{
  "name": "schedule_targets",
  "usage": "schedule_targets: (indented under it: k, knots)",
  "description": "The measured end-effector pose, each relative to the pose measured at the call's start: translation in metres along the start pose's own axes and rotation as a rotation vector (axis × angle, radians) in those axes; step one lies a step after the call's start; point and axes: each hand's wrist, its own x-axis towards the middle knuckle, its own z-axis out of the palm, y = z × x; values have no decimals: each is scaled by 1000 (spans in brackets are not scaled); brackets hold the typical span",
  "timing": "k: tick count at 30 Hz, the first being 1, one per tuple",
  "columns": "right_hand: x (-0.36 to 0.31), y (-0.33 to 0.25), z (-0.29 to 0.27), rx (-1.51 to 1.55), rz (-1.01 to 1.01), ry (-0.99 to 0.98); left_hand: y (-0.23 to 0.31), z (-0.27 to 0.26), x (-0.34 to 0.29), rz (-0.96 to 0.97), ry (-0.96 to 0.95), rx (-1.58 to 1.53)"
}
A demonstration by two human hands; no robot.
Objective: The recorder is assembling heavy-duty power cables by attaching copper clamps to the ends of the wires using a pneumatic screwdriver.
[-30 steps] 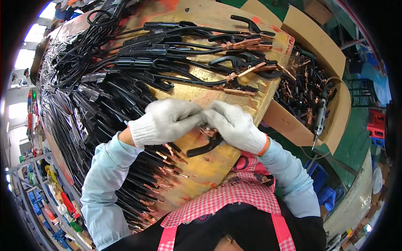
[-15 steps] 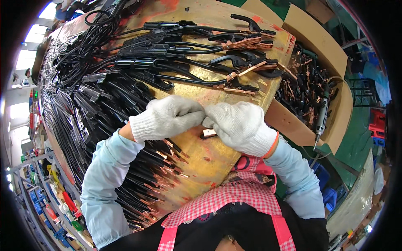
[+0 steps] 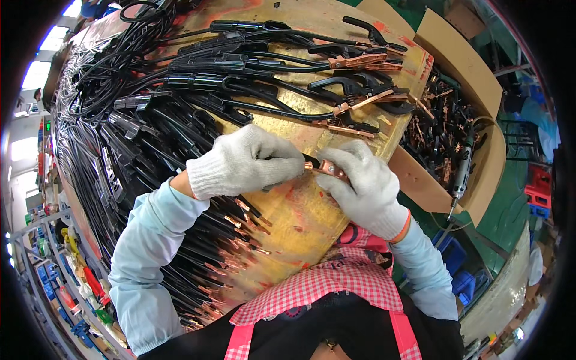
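My left hand [image 3: 249, 162], in a white knit glove, is pinched closed on a cable end; the bare copper strands [image 3: 308, 165] stick out past its fingertips. Just to the right, my gloved right hand [image 3: 360, 183] grips a copper clamp piece [image 3: 333, 170] between thumb and fingers. The copper strands and the piece meet or nearly meet; I cannot tell which. Beyond my hands lie black-handled welding clamps [image 3: 360, 90] with copper jaws, joined to black cables. Left of my hands, many black cables [image 3: 198, 252] fan out with stripped copper ends.
The table [image 3: 288, 252] has a worn yellow top with red marks. At its right edge stands an open cardboard box [image 3: 462, 60] full of copper and black clamp parts. A grey power screwdriver [image 3: 463, 171] hangs over the box. Tangled black cables [image 3: 114, 78] cover the table's left side.
My hands have moved slightly apart and the right has turned, so the copper piece and the cable's strands now show between them. The view has shifted a little.
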Motion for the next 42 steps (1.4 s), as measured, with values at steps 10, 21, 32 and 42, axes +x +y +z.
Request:
schedule_targets:
  k: [10,21,32,42]
  knots:
    - [6,-3,11,-132,-118,19,-3,3,-1,42,48,44]
    - [6,-7,8,-212,-153,-29,-8,9,1,60,36,275]
    - [31,7,3,-201,-381,-235,4,5,6,-48,-103,391]
    - [31,18,7,-221,-437,-107,-16,4,-10,346,194,696]
